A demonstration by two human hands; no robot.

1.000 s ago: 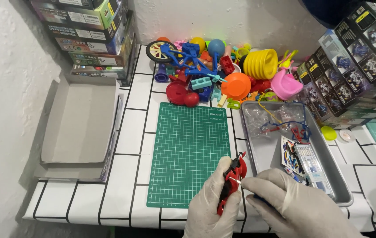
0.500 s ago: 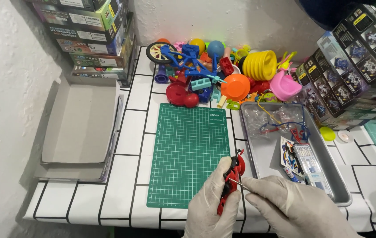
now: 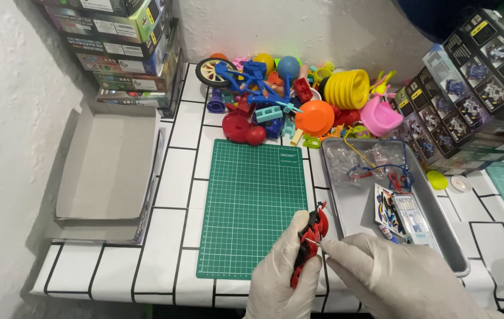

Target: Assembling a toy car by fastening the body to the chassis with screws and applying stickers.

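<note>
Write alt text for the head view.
Two white-gloved hands, left hand and right hand, hold a small red and black plastic toy piece over the edge of a green gridded cutting mat, beside a grey metal tray and a pile of colourful plastic toys.

Open green cutting mat [image 3: 252,207] ahead; toy pile [image 3: 287,100] behind it, metal tray [image 3: 346,207] right.

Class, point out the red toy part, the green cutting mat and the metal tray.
red toy part [image 3: 313,233], head view, its upper body above the left hand
green cutting mat [image 3: 252,204], head view, bare centre
metal tray [image 3: 355,207], head view, bare floor near its left wall
</note>
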